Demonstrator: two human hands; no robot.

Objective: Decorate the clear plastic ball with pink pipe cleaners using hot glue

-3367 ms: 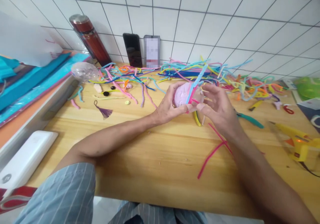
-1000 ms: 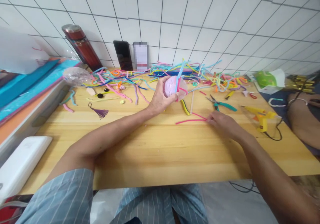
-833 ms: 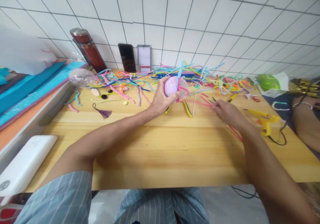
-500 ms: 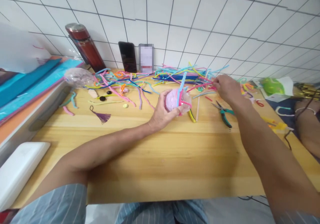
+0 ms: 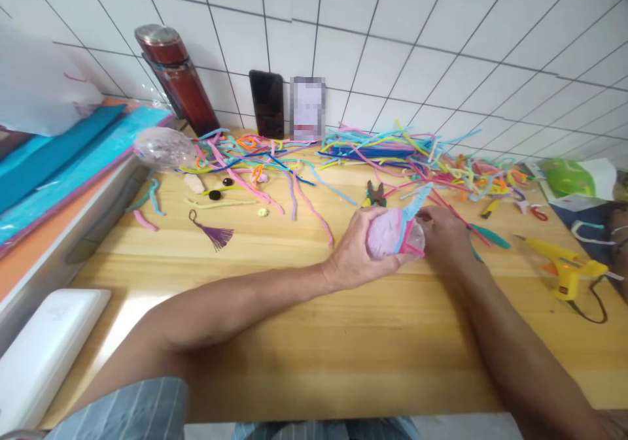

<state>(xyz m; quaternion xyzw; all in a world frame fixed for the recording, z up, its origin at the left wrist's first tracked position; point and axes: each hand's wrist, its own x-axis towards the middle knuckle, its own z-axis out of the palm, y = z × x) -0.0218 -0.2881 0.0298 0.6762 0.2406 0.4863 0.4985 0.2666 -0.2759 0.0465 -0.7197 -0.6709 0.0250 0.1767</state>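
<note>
My left hand (image 5: 360, 247) is wrapped around a lilac ball (image 5: 385, 234) with a clear part on its right side. Pink and light-blue fuzzy strips cross the ball, and a light-blue end (image 5: 417, 201) sticks up from its top. Close against the ball's right side is my right hand (image 5: 445, 234), fingers pinched. A deep-pink pipe cleaner (image 5: 454, 211) runs out from behind these fingers toward the right; the grip itself is partly hidden. Beyond the ball lie pliers (image 5: 376, 195), partly covered, and a teal handle (image 5: 493, 236) shows beside my right hand.
Along the tiled wall lies a heap of coloured pipe cleaners (image 5: 373, 153). A red flask (image 5: 179, 84) and two phones (image 5: 267, 103) stand behind it. A purple tassel (image 5: 213, 234) lies left, a yellow glue gun (image 5: 564, 270) right, and a white case (image 5: 53, 355) at front left.
My right hand has come back from the pipe-cleaner heap to the ball, bringing a deep-pink pipe cleaner. My left hand still holds the ball. The view has shifted, uncovering the glue gun.
</note>
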